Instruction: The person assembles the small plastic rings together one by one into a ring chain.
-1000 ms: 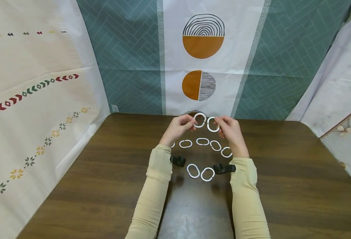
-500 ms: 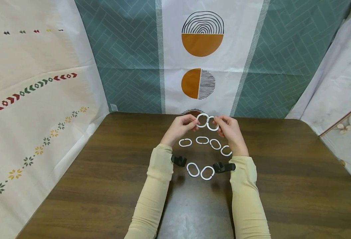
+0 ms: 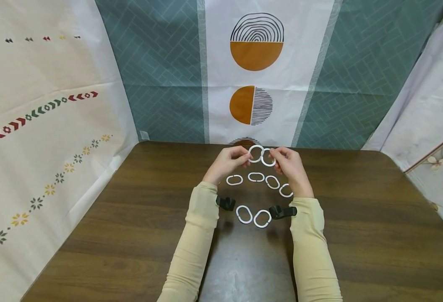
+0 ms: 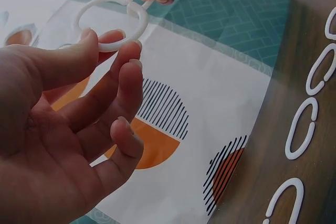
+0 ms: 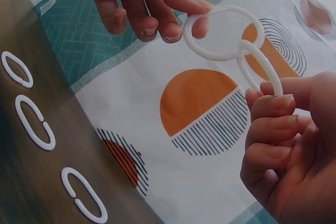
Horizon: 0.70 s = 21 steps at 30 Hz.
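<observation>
White links (image 3: 256,173): eight show plainly in the head view; two are raised at 12 o'clock, before the far edge, and six lie toward 6 o'clock from them.
Hanging cloth (image 3: 168,84): teal and white with orange half-discs, at 12 o'clock; a cream patterned one (image 3: 55,138) at 9 o'clock.
Surface (image 3: 93,235): brown wood grain, glossy toward 6 o'clock.
Sleeves (image 3: 195,235): pale yellow, reaching up from 6 o'clock.
Left hand (image 3: 225,162): thumb and forefinger pinch one link; the other fingers are loosely spread.
Right hand (image 3: 292,167): thumb and forefinger pinch a second link, the remaining fingers curled in.
Wrist devices (image 3: 226,204): black, one at each cuff.
Left-held link (image 5: 231,9): rim upright between the hands.
Right-held link (image 5: 264,60): at 4 o'clock from its partner, rims crossing; whether fully joined, I cannot tell.
Far row: four loose links in a shallow arc.
Near pair (image 3: 238,213): two side by side, at 6 o'clock from that row.
</observation>
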Each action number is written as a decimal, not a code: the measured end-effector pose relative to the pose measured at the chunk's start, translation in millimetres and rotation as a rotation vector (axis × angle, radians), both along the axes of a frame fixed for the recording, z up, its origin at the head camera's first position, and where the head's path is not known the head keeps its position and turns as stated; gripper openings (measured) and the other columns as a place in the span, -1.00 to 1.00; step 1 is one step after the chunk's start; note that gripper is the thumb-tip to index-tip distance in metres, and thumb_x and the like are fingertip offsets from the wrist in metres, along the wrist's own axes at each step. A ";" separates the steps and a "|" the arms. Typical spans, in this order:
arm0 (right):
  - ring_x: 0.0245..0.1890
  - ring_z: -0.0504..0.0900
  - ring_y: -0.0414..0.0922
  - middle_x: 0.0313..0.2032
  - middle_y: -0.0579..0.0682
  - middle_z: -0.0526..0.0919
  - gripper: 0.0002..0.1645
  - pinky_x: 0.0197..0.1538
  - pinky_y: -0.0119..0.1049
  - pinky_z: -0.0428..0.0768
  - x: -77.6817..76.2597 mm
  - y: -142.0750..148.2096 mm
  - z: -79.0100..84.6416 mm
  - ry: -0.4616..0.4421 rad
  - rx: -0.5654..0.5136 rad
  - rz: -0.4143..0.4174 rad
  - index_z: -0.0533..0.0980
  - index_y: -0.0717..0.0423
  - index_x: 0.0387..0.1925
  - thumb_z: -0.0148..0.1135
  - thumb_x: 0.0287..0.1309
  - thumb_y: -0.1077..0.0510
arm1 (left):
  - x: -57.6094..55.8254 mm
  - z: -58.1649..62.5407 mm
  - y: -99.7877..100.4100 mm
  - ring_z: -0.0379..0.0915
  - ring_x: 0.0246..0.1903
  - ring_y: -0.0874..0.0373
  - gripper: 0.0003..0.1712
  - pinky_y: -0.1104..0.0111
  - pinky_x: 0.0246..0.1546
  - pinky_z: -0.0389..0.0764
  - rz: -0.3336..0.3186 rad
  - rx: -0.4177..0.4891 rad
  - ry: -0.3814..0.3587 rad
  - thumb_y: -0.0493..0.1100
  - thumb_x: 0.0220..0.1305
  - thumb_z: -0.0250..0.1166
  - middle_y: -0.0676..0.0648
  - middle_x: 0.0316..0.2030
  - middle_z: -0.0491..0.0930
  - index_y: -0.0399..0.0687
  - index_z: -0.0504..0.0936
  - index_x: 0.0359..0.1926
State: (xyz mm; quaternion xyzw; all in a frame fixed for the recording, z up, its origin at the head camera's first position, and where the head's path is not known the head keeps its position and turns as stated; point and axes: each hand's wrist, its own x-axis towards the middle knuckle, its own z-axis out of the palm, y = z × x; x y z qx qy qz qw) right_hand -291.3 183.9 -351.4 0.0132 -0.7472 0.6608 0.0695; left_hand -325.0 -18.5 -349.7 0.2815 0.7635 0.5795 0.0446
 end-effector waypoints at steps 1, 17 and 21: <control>-0.78 0.27 -0.35 -0.77 -0.26 0.36 -0.73 -0.65 -0.47 0.26 -0.4 -0.7 -0.2 -0.003 0.003 0.003 0.47 0.17 -0.43 0.08 0.37 0.09 | -0.2 0.1 0.3 0.56 -0.34 -0.05 -0.82 0.32 -0.16 0.60 -0.004 -0.008 0.001 -0.27 0.35 0.19 -0.23 -0.36 0.64 -0.36 0.62 -0.20; -0.76 0.41 -0.37 -0.76 -0.26 0.47 -0.81 -0.61 -0.50 0.37 0.1 -4.7 6.0 -0.061 -0.007 -0.036 0.36 0.19 -0.19 0.04 0.38 0.12 | -2.4 -0.5 -3.8 0.51 -0.22 -0.27 -0.80 0.08 -0.04 0.56 -0.015 -0.098 0.013 -0.20 0.35 0.22 -0.39 -0.30 0.59 -0.29 0.65 -0.22; -0.73 0.44 -0.36 -0.73 -0.26 0.52 -0.87 -0.59 -0.50 0.37 1.7 -3.4 4.2 -0.056 -0.013 -0.020 0.33 0.11 -0.22 0.04 0.38 0.13 | -2.4 -2.7 -8.6 0.50 -0.21 -0.23 -0.74 0.25 -0.12 0.55 0.017 -0.145 -0.012 -0.13 0.35 0.23 -0.25 -0.38 0.60 -0.29 0.66 -0.20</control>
